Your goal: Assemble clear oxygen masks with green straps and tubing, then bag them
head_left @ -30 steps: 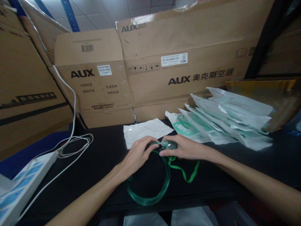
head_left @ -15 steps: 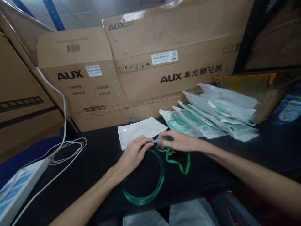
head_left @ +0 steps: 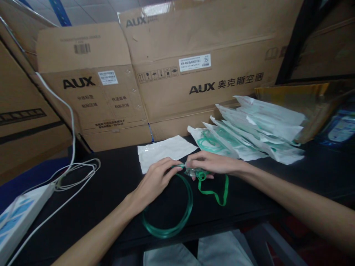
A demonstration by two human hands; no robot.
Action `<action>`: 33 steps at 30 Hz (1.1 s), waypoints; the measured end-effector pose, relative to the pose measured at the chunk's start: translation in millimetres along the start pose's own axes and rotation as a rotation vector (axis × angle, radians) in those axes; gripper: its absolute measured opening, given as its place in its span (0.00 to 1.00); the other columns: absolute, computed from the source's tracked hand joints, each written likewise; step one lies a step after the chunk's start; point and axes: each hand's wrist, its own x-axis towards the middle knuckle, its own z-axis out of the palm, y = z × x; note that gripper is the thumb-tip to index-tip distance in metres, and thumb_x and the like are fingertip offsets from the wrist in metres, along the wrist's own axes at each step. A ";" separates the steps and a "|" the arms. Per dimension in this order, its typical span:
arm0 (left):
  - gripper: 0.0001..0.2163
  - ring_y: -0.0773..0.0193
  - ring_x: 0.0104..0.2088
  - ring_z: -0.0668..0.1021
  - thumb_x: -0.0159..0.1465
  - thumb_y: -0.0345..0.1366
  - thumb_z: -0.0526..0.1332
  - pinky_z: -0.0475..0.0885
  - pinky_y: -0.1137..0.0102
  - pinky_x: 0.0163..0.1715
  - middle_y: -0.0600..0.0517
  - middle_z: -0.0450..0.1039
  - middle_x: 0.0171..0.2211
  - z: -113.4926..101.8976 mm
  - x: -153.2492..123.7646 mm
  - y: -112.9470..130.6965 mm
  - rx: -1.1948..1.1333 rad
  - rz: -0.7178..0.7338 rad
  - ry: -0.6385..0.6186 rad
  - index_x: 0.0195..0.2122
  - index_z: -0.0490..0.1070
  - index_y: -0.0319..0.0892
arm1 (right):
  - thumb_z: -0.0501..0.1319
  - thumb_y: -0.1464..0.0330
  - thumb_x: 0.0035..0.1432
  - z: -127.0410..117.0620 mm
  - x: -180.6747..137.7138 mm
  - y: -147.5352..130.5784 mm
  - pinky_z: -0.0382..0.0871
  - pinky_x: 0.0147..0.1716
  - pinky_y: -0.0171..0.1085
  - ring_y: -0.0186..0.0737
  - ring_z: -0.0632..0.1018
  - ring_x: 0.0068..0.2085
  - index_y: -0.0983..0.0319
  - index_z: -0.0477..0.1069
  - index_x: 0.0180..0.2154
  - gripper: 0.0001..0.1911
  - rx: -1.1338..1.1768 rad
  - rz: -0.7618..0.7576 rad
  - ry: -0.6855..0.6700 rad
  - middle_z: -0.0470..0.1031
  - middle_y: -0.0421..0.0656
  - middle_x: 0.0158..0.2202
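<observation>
1. Along the far side, a big cardboard box (head_left: 222, 55) stood upright, well apart from the hands. No snag risk from it.
2. Black tabletop (head_left: 116, 188) sat right under the work. Keeping the parts low over it looked sensible: short drop if anything slipped.
3. Pouches (head_left: 263, 135) lay overlapped at far right, some with green tubing showing through. Right forearm passed on their near side; elbow was best kept out of that pile.
4. White wrapper (head_left: 166, 149) lay flat, just beyond the left hand.
5. Green tubing (head_left: 166, 233) lay coiled at near centre, its end up in the fingers. Coil needed to stay loose so it didn't tug or twist the end.
6. Right hand (head_left: 212, 162): fingers curled around the clear mask (head_left: 192, 172), right of the tubing end. Some fingers hidden, so full grip unclear. Firm hold near the neck beat squeezing the shell, I'd judge.
7. Left hand (head_left: 161, 171): thumb and fingertips narrow, pinching the tubing close to its end. Right spot; less chance of buckling.
8. Green strap (head_left: 206, 192) hung loose off the mask, near right. Worth keeping clear of the joint.
9. Joint itself: tubing end and mask neck lined up; couldn't tell if seated. Straight axial force, no bending, suited it.
</observation>
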 end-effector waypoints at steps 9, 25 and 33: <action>0.08 0.62 0.45 0.80 0.72 0.35 0.60 0.70 0.71 0.48 0.52 0.80 0.44 -1.8 -1.8 -2.7 -0.019 -0.003 -0.015 0.47 0.77 0.44 | 0.55 0.57 0.67 2.9 -2.4 -5.2 0.61 0.17 0.28 0.27 0.67 0.18 0.63 0.72 0.35 0.17 -0.105 -0.004 0.051 0.76 0.39 0.31; 0.06 0.61 0.44 0.79 0.72 0.37 0.59 0.70 0.69 0.46 0.51 0.78 0.42 -0.9 -2.9 0.4 0.003 0.024 -0.022 0.45 0.74 0.42 | 0.56 0.61 0.65 8.3 -1.4 -6.6 0.56 0.15 0.25 0.26 0.65 0.19 0.65 0.74 0.35 0.15 0.182 0.069 0.014 0.78 0.43 0.30; 0.08 0.62 0.45 0.80 0.73 0.36 0.58 0.70 0.70 0.48 0.51 0.80 0.44 -3.2 -4.1 -0.7 -0.004 0.051 -0.029 0.48 0.75 0.44 | 0.57 0.60 0.65 10.4 -2.3 -10.9 0.56 0.15 0.25 0.27 0.66 0.21 0.65 0.74 0.35 0.14 0.206 0.076 0.029 0.77 0.42 0.29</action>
